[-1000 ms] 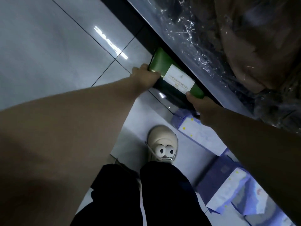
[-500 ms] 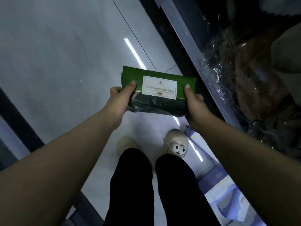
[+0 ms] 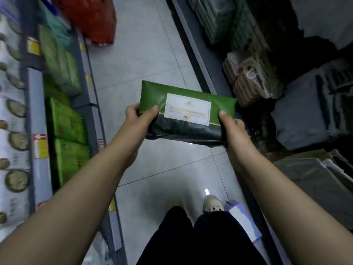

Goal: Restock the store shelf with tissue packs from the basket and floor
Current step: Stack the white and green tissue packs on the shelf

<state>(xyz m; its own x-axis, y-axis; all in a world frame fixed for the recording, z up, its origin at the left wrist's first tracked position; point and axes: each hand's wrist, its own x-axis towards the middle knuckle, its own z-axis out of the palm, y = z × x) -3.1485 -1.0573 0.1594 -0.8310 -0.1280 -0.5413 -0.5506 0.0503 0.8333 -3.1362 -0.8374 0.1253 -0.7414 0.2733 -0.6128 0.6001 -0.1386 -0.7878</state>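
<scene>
The tissue pack [image 3: 186, 113] wears smooth, slightly glossy green and black plastic film with a matt white paper label [image 3: 188, 109]. The floor [image 3: 145, 54] is glossy pale tile. Clear, crinkled plastic wrap covers bundles [image 3: 250, 79] far right.

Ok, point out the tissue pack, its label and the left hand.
tissue pack [image 3: 152, 96]: head view, upper green wrapper.
label [image 3: 188, 109]: head view, its middle.
left hand [image 3: 139, 121]: head view, back of hand.
</scene>
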